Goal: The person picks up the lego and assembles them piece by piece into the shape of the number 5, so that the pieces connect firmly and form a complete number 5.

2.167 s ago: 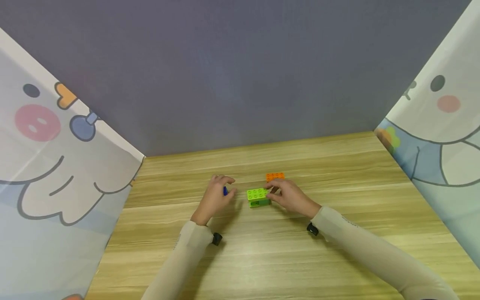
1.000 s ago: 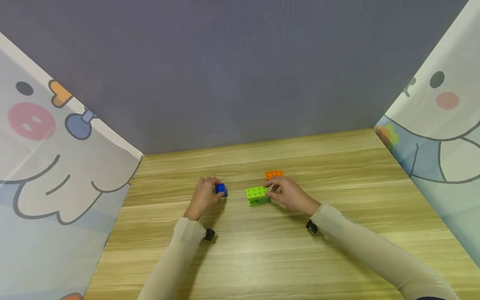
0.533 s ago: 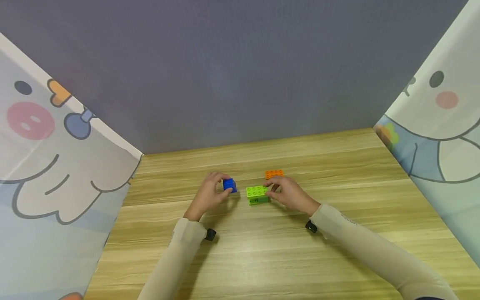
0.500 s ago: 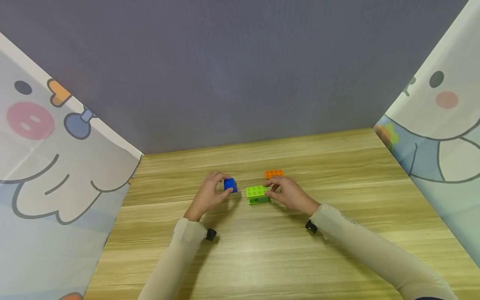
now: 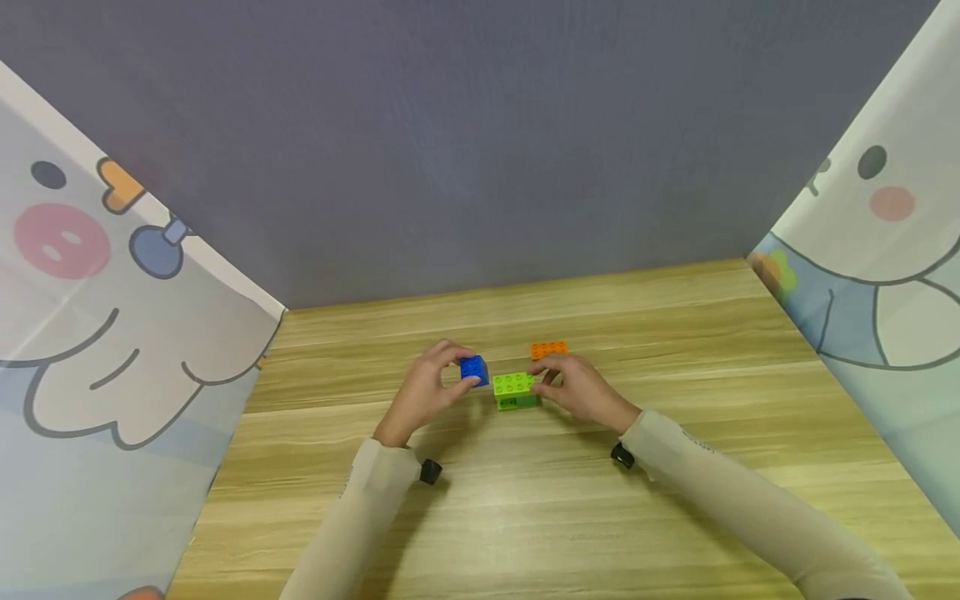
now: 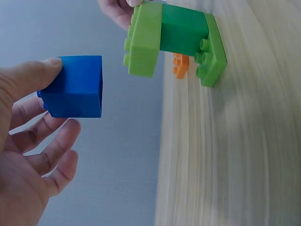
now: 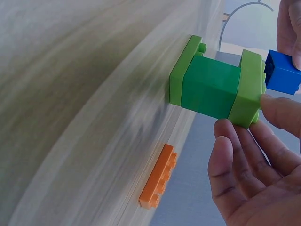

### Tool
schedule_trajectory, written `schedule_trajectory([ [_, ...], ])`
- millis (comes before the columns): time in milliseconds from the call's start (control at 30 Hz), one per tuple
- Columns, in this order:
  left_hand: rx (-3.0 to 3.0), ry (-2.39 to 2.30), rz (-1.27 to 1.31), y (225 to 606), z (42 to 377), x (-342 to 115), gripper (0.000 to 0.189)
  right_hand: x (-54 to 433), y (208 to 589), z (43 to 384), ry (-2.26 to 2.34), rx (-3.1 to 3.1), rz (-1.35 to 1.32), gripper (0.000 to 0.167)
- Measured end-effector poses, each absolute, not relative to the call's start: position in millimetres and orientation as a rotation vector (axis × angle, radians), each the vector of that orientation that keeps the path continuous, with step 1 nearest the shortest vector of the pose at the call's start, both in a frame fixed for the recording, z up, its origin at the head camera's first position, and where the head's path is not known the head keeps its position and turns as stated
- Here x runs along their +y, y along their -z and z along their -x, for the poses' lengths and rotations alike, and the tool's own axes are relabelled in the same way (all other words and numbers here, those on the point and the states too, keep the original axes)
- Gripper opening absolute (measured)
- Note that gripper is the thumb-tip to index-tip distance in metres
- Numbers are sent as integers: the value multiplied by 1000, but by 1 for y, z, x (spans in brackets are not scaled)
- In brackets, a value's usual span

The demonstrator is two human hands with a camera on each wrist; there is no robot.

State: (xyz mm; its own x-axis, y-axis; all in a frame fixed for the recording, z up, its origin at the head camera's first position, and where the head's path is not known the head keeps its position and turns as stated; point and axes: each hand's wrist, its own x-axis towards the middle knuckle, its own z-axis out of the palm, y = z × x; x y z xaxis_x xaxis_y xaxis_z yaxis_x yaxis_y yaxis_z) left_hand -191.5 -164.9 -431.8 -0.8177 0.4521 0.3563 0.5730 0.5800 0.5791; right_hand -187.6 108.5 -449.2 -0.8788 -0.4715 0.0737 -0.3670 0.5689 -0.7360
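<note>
Blue, studded block point(image 6: 77, 92) hangs near a two-toned green stack point(image 7: 210, 87).

A small blue block point(image 5: 474, 371), studs up and hollow underside down, is pinched in the left hand point(image 5: 427, 390), raised off the table point(image 5: 480, 517) just left of the green stack point(image 5: 514, 386). That stack stands upright on the table: light-green base with some bare studs, darker green block between, light-green eight-stud brick on top, its right end gripped by the right hand point(image 5: 583, 392).
</note>
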Motion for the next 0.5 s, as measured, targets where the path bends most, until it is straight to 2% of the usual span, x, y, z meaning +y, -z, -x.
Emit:
schedule_trajectory([
  [500,-2585,1158,894,435,190,-149,34,108,450,188,1219,2670,715,28],
])
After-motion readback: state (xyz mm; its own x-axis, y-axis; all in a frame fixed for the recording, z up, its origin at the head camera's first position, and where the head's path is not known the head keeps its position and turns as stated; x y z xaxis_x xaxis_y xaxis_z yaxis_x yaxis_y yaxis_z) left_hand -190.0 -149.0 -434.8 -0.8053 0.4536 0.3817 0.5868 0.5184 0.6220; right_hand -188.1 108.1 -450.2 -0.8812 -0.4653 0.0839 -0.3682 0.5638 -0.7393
